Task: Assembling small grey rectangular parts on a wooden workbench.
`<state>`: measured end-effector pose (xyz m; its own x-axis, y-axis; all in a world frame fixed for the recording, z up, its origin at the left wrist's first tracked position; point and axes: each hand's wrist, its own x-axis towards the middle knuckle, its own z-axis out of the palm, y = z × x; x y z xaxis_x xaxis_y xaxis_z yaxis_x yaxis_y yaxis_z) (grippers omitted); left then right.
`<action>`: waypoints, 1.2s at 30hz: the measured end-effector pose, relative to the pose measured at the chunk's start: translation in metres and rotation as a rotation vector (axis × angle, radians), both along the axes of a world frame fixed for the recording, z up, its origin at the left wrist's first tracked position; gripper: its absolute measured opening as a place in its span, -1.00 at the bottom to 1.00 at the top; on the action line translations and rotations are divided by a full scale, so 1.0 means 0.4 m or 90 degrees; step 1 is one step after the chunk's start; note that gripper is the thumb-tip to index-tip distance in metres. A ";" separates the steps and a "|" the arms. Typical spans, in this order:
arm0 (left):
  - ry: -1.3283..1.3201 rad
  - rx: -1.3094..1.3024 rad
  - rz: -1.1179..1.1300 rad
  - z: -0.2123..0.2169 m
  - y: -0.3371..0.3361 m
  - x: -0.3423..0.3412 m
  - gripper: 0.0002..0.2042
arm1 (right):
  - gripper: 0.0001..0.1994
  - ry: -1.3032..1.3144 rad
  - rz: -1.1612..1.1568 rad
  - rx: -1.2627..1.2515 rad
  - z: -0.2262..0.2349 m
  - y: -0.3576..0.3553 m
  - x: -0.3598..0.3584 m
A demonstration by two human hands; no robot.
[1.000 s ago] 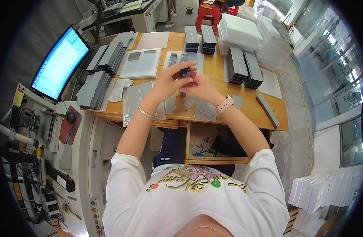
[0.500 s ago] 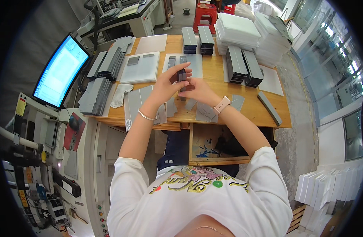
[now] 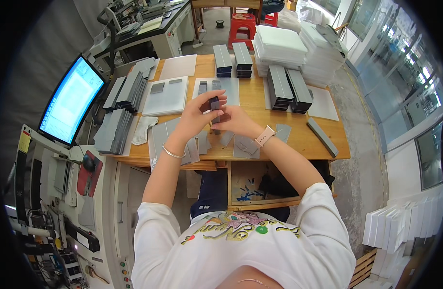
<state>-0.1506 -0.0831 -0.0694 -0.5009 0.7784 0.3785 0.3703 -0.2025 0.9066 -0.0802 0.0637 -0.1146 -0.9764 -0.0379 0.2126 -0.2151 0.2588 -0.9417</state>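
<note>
Left hand: your left hand (image 3: 195, 118) is raised over the centre of the frame, forearm coming up from the lower middle, wrist with a thin bangle, fingers curled shut around a small dark grey block (image 3: 214, 103).
Right hand: your right hand (image 3: 233, 121) comes in from the lower right, watch strap on the wrist, its fingers closed on the lower end of the same block.
Block: it stands roughly upright between both hands, just above the wooden worktop (image 3: 298, 137).
Under the hands: flat grey sheets (image 3: 240, 144) lie spread on the worktop.
Upper left of the frame: a lit monitor (image 3: 69, 106) stands beside the worktop.
</note>
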 end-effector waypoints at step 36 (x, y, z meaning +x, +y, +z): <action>-0.044 0.015 -0.024 -0.029 -0.007 0.002 -0.33 | -0.69 -0.011 -0.027 0.017 -0.040 -0.003 -0.001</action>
